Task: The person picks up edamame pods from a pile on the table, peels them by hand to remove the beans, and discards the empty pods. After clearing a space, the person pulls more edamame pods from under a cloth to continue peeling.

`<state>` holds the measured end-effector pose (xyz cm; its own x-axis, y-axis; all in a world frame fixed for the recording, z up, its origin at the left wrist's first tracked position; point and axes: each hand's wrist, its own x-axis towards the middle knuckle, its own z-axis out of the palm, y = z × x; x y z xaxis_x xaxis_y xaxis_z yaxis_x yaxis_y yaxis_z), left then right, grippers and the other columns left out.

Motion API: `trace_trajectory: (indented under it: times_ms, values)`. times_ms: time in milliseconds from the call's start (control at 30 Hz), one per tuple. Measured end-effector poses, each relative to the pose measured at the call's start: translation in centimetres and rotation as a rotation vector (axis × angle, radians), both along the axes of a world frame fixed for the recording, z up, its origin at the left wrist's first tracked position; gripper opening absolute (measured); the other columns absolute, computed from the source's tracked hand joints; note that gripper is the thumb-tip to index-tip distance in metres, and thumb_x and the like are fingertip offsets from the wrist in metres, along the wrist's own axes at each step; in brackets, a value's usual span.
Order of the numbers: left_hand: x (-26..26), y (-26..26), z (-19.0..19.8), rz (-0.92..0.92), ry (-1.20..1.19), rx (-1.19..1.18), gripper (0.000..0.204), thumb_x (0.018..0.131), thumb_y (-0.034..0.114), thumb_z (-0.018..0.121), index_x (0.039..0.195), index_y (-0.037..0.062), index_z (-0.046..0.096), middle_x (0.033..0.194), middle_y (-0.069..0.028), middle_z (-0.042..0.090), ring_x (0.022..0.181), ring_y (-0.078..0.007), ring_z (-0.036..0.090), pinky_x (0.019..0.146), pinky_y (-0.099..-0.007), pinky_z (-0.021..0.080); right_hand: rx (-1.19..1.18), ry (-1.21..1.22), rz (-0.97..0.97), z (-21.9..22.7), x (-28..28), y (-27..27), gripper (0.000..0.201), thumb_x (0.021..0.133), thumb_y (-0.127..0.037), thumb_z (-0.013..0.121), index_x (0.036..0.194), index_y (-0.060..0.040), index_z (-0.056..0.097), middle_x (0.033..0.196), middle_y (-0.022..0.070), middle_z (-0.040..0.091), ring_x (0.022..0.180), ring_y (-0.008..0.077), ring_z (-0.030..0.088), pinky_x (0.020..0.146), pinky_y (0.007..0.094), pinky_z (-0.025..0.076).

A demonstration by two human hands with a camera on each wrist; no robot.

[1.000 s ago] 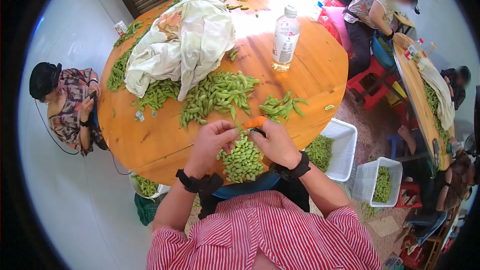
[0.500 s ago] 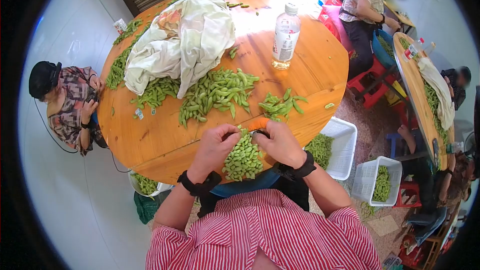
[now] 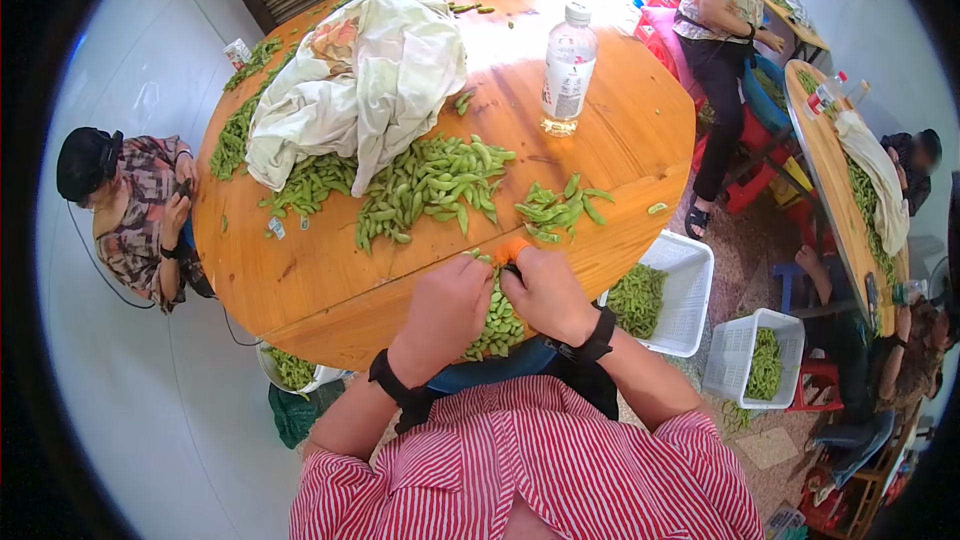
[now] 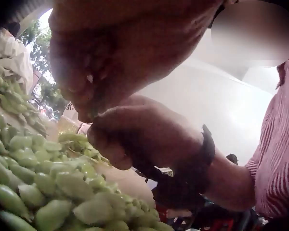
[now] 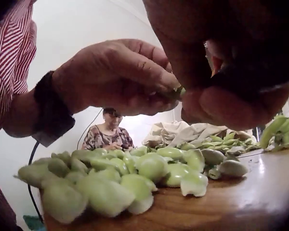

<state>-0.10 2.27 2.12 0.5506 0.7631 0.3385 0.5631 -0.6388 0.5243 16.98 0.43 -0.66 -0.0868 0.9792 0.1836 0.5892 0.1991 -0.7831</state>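
Note:
Over the pile of shelled green beans (image 3: 497, 328) at the table's near edge, both hands meet fingertip to fingertip. My left hand (image 3: 440, 305) is curled; the right wrist view shows its thumb and fingers pinching a small green pod (image 5: 179, 91). My right hand (image 3: 552, 290) has an orange covering (image 3: 511, 250) on a finger and grips a small dark object, mostly hidden by the thumb. Its fingertips are beside the pod in the right wrist view. Unshelled pods lie in a large heap (image 3: 430, 185) and a smaller one (image 3: 562, 208).
A pale cloth (image 3: 370, 70) covers part of the heap on the wooden table (image 3: 630, 140). A bottle (image 3: 569, 70) stands behind the small heap. White baskets (image 3: 690, 290) with pods are on the floor at right; people sit around this table and another.
My left hand has moved right and forward against my right hand, now covering part of the bean pile. At upper right, a person has shifted and extended a leg.

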Motion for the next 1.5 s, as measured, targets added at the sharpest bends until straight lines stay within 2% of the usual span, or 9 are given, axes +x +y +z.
trace_trajectory:
  times_ms: [133, 200, 500, 633, 800, 1000, 1033, 1100, 1500]
  values:
    - [-0.6, 0.6, -1.4, -0.021, -0.17, -0.033, 0.011, 0.084, 0.005, 0.065, 0.092, -0.0008, 0.061, 0.079, -0.0129, 0.064, 0.065, -0.0264, 0.061, 0.059, -0.0332, 0.048, -0.078, 0.136, 0.008, 0.1, 0.3, 0.0, 0.018, 0.084, -0.012, 0.06, 0.085, 0.0064, 0.057, 0.074, 0.029, 0.059, 0.072, 0.0446, 0.061, 0.064, 0.0476, 0.048]
    - [-1.1, 0.8, -1.5, 0.04, -0.311, -0.487, 0.01, 0.088, 0.007, 0.064, 0.094, -0.0002, 0.061, 0.077, -0.0055, 0.064, 0.061, -0.0151, 0.059, 0.056, -0.0289, 0.046, -0.148, 0.244, 0.017, 0.1, 0.7, 0.0, 0.019, 0.084, -0.012, 0.06, 0.087, 0.0059, 0.058, 0.073, 0.0287, 0.059, 0.071, 0.0437, 0.061, 0.063, 0.0457, 0.048]
    - [-1.9, 1.6, -0.4, -0.038, -0.782, -1.297, 0.009, 0.094, 0.01, 0.059, 0.096, 0.0015, 0.058, 0.078, -0.0016, 0.06, 0.066, -0.0075, 0.056, 0.059, -0.0219, 0.047, -0.371, 0.722, 0.178, 0.2, 1.1, 0.0, 0.016, 0.092, -0.007, 0.055, 0.106, -0.001, 0.061, 0.077, -0.0004, 0.061, 0.064, 0.0056, 0.056, 0.055, 0.0232, 0.045]
    - [-1.7, 1.6, -1.4, -0.038, -0.82, -1.33, 0.009, 0.094, 0.011, 0.061, 0.094, 0.0021, 0.058, 0.078, -0.0007, 0.06, 0.066, -0.0076, 0.056, 0.059, -0.0223, 0.047, -0.397, 0.752, 0.195, 0.1, 1.2, 0.2, 0.017, 0.092, -0.007, 0.055, 0.107, -0.0009, 0.061, 0.077, -0.0001, 0.062, 0.064, 0.0057, 0.056, 0.057, 0.0217, 0.047]
    - [-0.9, 0.2, -0.2, 0.02, -0.221, -0.435, 0.015, 0.089, 0.011, 0.067, 0.092, -0.0006, 0.058, 0.075, -0.0088, 0.059, 0.065, -0.0152, 0.059, 0.06, -0.03, 0.048, -0.379, 0.644, 0.135, 0.7, 1.0, -0.1, 0.015, 0.091, -0.007, 0.056, 0.102, 0.0012, 0.062, 0.076, 0.001, 0.062, 0.063, 0.0071, 0.057, 0.057, 0.0232, 0.047]
    - [-0.7, 0.4, -1.4, 0.005, -0.198, -0.11, 0.013, 0.089, 0.01, 0.067, 0.091, -0.0007, 0.06, 0.077, -0.003, 0.062, 0.066, -0.0087, 0.058, 0.058, -0.0251, 0.046, -0.308, 0.559, 0.08, 0.7, 0.6, -0.2, 0.014, 0.091, -0.007, 0.056, 0.099, 0.002, 0.062, 0.073, 0.002, 0.061, 0.063, 0.0083, 0.056, 0.056, 0.0252, 0.046]
    - [-0.7, 0.4, -1.5, 0.005, -0.198, -0.11, 0.013, 0.089, 0.01, 0.067, 0.091, -0.0007, 0.06, 0.077, -0.003, 0.062, 0.066, -0.0087, 0.058, 0.058, -0.0251, 0.046, -0.316, 0.579, 0.079, 0.6, 0.6, -0.2, 0.013, 0.091, -0.007, 0.056, 0.099, 0.0015, 0.062, 0.074, 0.0015, 0.061, 0.063, 0.0079, 0.056, 0.056, 0.0247, 0.046]
    - [-0.8, 0.2, -1.9, 0.079, -0.56, -0.856, 0.014, 0.093, 0.012, 0.064, 0.096, -0.0007, 0.061, 0.082, -0.0041, 0.066, 0.066, -0.0096, 0.059, 0.058, -0.0236, 0.048, -0.325, 0.6, 0.078, 0.3, 0.7, -0.1, 0.013, 0.091, -0.007, 0.056, 0.099, 0.0011, 0.062, 0.074, 0.0011, 0.061, 0.063, 0.0075, 0.056, 0.056, 0.0242, 0.046]
    - [-0.8, 0.7, -2.0, 0.045, -0.861, -1.235, 0.02, 0.101, 0.02, 0.051, 0.102, 0.0018, 0.059, 0.083, -0.0033, 0.063, 0.066, -0.0109, 0.059, 0.06, -0.0229, 0.05, -0.126, 0.52, 0.084, 0.4, 0.6, -0.2, 0.012, 0.09, -0.007, 0.056, 0.098, 0.0, 0.062, 0.07, 0.0057, 0.06, 0.06, 0.0098, 0.053, 0.056, 0.0267, 0.044]
